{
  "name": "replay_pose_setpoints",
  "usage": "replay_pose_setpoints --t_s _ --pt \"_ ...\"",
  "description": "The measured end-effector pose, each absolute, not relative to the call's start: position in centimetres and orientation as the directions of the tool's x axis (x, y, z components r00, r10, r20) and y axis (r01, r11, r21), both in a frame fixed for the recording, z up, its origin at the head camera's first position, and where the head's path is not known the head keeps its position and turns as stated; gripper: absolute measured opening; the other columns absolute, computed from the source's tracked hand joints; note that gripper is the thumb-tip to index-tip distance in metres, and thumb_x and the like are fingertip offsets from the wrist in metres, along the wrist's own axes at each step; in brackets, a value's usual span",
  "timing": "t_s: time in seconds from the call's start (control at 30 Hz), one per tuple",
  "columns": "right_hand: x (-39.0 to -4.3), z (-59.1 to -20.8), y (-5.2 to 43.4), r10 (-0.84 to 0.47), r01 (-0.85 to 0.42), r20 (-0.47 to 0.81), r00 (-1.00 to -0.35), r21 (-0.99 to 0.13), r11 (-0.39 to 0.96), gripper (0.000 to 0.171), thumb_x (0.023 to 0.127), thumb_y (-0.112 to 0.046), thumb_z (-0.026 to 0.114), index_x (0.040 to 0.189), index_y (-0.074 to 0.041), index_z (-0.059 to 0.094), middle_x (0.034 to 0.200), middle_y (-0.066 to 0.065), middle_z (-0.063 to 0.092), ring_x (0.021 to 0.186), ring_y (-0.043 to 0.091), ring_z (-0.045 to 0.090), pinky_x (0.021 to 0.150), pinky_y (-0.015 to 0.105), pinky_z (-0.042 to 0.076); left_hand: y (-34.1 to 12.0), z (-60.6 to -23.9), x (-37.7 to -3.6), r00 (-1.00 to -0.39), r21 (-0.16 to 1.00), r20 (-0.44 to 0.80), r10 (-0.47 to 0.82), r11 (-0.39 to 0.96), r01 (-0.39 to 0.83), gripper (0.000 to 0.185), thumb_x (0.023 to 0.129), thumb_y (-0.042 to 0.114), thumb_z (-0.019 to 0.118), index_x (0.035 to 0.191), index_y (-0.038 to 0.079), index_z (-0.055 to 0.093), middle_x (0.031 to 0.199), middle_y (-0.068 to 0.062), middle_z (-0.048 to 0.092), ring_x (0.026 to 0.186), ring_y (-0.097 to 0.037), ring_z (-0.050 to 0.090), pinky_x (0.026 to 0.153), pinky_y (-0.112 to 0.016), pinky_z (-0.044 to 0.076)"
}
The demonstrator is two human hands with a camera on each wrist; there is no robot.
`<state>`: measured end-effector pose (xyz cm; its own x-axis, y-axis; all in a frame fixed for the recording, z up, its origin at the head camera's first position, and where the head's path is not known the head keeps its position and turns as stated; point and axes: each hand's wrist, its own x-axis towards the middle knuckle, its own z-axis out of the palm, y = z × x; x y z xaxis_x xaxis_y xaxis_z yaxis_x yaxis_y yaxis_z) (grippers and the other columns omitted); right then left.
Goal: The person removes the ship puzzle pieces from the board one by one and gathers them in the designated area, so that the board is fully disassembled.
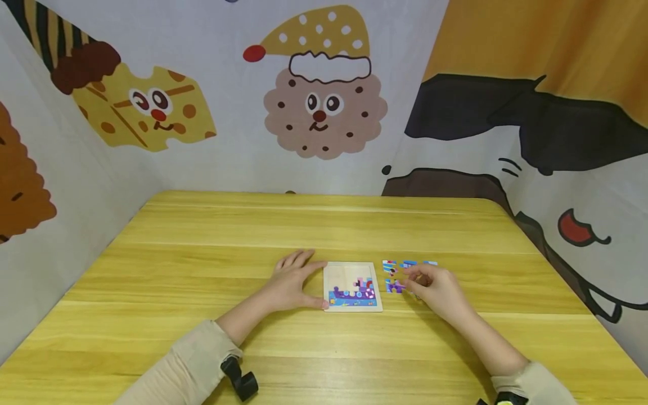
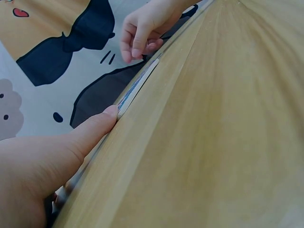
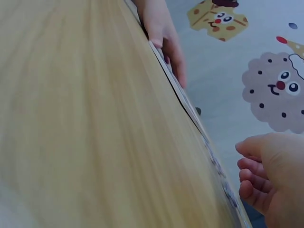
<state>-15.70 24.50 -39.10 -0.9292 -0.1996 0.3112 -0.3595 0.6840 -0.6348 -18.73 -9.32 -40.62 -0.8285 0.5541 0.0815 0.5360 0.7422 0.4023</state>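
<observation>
Your left hand [image 1: 291, 281] rests flat, steadying the puzzle tray [image 1: 352, 286]; your right hand [image 1: 435, 288] pinches a loose piece [image 1: 395, 286], and forcing it in crooked could shift the tray

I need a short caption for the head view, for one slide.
Left hand steadies a partly filled puzzle tray while the right hand reaches among loose pieces beside it.
</observation>
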Motion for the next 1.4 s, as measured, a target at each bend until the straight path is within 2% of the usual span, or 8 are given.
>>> replay_pose_setpoints --t_s 0.27,0.5,0.63,0.73,0.87,0.93,1.17,1.4 --pt "-15.7 -39.2 23.4 -0.229 -0.378 0.307 -0.924 -0.63 0.679 0.021 0.079 -0.009 0.078 0.099 -0.006 0.073 0.075 -0.005 0.062 0.063 0.012 0.051 0.051 0.024 0.044 -9.2 -40.7 -18.8 -0.829 0.402 0.078 0.554 0.744 0.535 0.097 0.069 0.073 0.066 0.148 0.022 0.04 0.157 -0.014 0.018 0.141 -0.037 0.013 0.109 -0.058 0.009" --pt "-15.9 -39.4 22.1 -0.295 -0.433 0.319 -0.901 -0.608 0.665 0.023 0.078 -0.012 0.08 0.099 -0.006 0.073 0.079 -0.007 0.06 0.063 0.012 0.05 0.052 0.024 0.043 -9.3 -40.6 -18.7 -0.83 0.416 0.079 0.552 0.738 0.531 0.097 0.069 0.072 0.067 0.147 0.022 0.04 0.156 -0.014 0.019 0.141 -0.038 0.013 0.109 -0.059 0.008" --pt "-16.1 -39.5 21.2 -0.322 -0.454 0.322 -0.891 -0.578 0.678 0.026 0.078 -0.015 0.08 0.101 -0.007 0.073 0.076 -0.008 0.056 0.062 0.011 0.047 0.05 0.026 0.042 -9.4 -40.7 -18.7 -0.83 0.417 0.077 0.552 0.739 0.53 0.097 0.069 0.072 0.067 0.147 0.022 0.04 0.156 -0.014 0.019 0.141 -0.038 0.013 0.109 -0.059 0.008" --pt "-16.4 -39.4 20.4 -0.338 -0.464 0.321 -0.885 -0.539 0.703 0.026 0.078 -0.018 0.081 0.102 -0.01 0.073 0.072 -0.008 0.053 0.062 0.01 0.047 0.054 0.03 0.045 -9.4 -40.7 -18.7 -0.83 0.417 0.077 0.552 0.738 0.53 0.097 0.069 0.072 0.067 0.148 0.022 0.04 0.156 -0.014 0.019 0.141 -0.038 0.013 0.109 -0.059 0.008" --pt "-16.7 -39.3 19.6 -0.371 -0.479 0.306 -0.877 -0.492 0.727 0.027 0.077 -0.018 0.081 0.103 -0.012 0.073 0.082 -0.007 0.06 0.063 0.009 0.047 0.055 0.028 0.045 -9.3 -40.6 -18.7 -0.83 0.414 0.075 0.553 0.74 0.53 0.097 0.069 0.073 0.066 0.148 0.022 0.039 0.156 -0.014 0.018 0.141 -0.038 0.013 0.109 -0.059 0.008" --pt "-16.8 -39.2 19.4 -0.385 -0.477 0.282 -0.879 -0.481 0.736 0.028 0.077 -0.019 0.082 0.103 -0.012 0.072 0.091 -0.007 0.062 0.063 0.009 0.046 0.051 0.026 0.04 -9.3 -40.6 -18.7 -0.829 0.414 0.074 0.554 0.739 0.531 0.098 0.069 0.073 0.066 0.148 0.022 0.039 0.157 -0.014 0.018 0.141 -0.038 0.013 0.109 -0.059 0.008" --pt "-16.8 -39.0 19.1 -0.394 -0.456 0.228 -0.89 -0.446 0.771 0.031 0.076 -0.025 0.082 0.103 -0.012 0.072 0.097 -0.005 0.062 0.068 0.01 0.048 0.057 0.026 0.042 -9.3 -40.8 -18.7 -0.825 0.417 0.083 0.559 0.733 0.538 0.098 0.069 0.074 0.065 0.148 0.022 0.039 0.157 -0.014 0.018 0.141 -0.038 0.013 0.108 -0.059 0.009" --pt "-16.8 -39.1 19.1 -0.438 -0.5 0.244 -0.865 -0.36 0.787 0.029 0.079 -0.025 0.08 0.104 -0.012 0.073 0.1 -0.002 0.062 0.068 0.009 0.047 0.058 0.025 0.041 -9.3 -40.8 -18.8 -0.824 0.42 0.09 0.559 0.729 0.54 0.097 0.069 0.072 0.067 0.148 0.022 0.04 0.156 -0.014 0.019 0.14 -0.039 0.014 0.108 -0.06 0.009"
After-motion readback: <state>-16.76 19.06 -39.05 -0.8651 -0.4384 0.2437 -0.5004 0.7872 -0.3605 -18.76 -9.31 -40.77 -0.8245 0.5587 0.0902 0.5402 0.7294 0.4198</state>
